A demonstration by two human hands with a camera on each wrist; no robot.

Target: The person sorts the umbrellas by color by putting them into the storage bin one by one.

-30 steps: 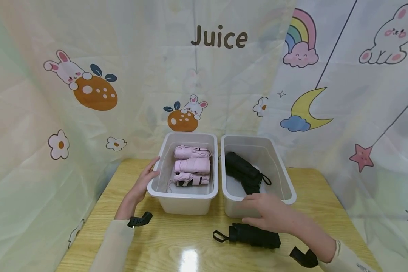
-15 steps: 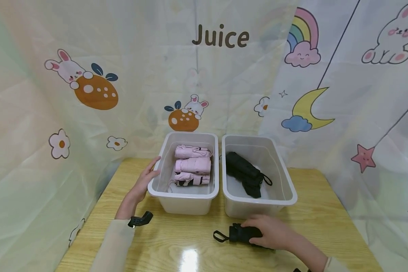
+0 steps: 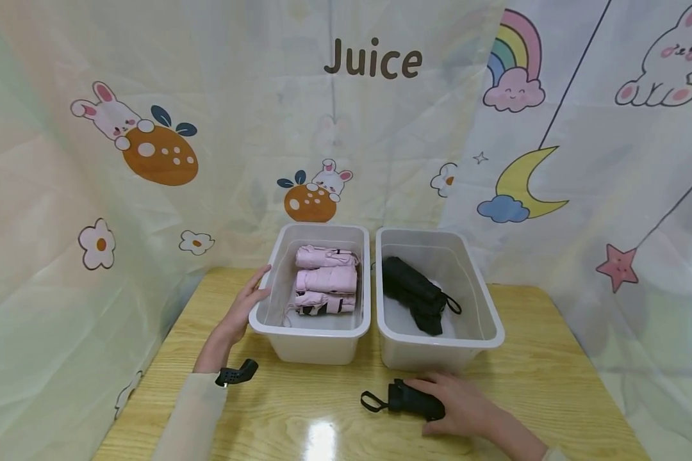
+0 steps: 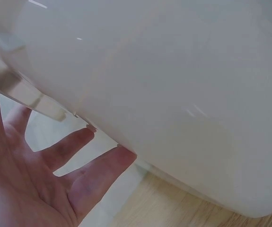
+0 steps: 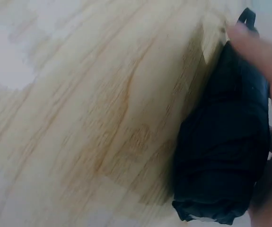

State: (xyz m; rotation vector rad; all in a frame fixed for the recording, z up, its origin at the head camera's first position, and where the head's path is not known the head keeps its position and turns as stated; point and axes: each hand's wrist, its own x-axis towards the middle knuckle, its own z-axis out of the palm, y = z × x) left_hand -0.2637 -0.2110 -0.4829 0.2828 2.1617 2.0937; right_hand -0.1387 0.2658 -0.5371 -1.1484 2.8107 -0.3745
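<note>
My right hand (image 3: pixel 458 406) grips a folded black umbrella (image 3: pixel 412 400) from above, over the table in front of the right bin. Its wrist strap loop points left in the head view. In the right wrist view, the umbrella (image 5: pixel 221 142) lies along the palm, thumb near the strap end; the other fingers are mostly hidden. My left hand (image 3: pixel 239 314) touches the outer left side of the left white bin (image 3: pixel 308 333), fingers spread. The left wrist view has these fingertips (image 4: pixel 124 158) against the bin's wall, with nothing held.
Several folded pink umbrellas (image 3: pixel 325 280) lie stacked in a row inside the left bin. The right white bin (image 3: pixel 438 341) stands close beside it and contains black umbrellas (image 3: pixel 409 285). Both stand on a wooden table (image 3: pixel 265 410) before a printed curtain (image 3: pixel 236 96).
My right hand has moved down from the right bin's front rim onto the black umbrella on the table and closed around it. The left hand has stayed at the left bin.
</note>
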